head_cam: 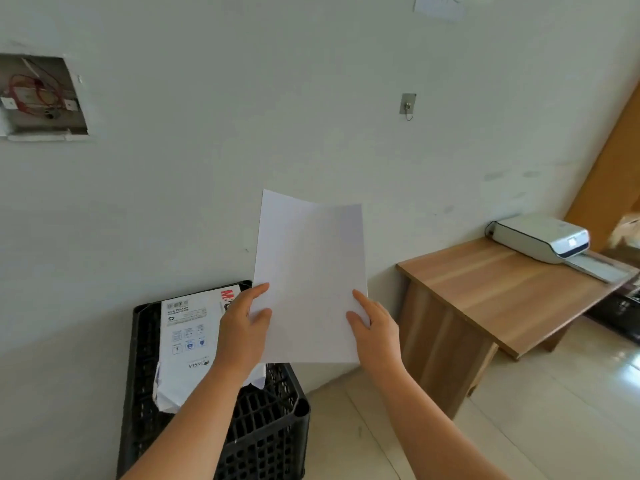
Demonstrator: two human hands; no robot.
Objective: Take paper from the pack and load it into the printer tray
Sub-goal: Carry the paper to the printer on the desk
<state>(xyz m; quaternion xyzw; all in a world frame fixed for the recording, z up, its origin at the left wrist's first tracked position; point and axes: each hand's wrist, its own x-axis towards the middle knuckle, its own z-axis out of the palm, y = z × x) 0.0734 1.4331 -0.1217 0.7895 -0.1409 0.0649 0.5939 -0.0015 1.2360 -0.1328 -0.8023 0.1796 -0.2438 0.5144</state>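
Note:
Blank white paper (308, 271) is held upright in front of me, above the floor. My left hand (242, 327) grips its lower left edge and my right hand (372, 327) grips its lower right edge. The opened white paper pack (187, 341) lies on a black plastic crate (263, 431) at the lower left, partly behind my left arm. The white printer (540, 239) sits at the far right on a wooden table (491, 289), with its tray (599, 266) pulled out toward the table's front edge.
A white wall fills the background, with an open wiring recess (41, 98) at upper left and a metal hook (408, 105) in the middle. A wooden door (620, 161) stands at the right. Pale floor tiles (519, 427) lie between crate and table.

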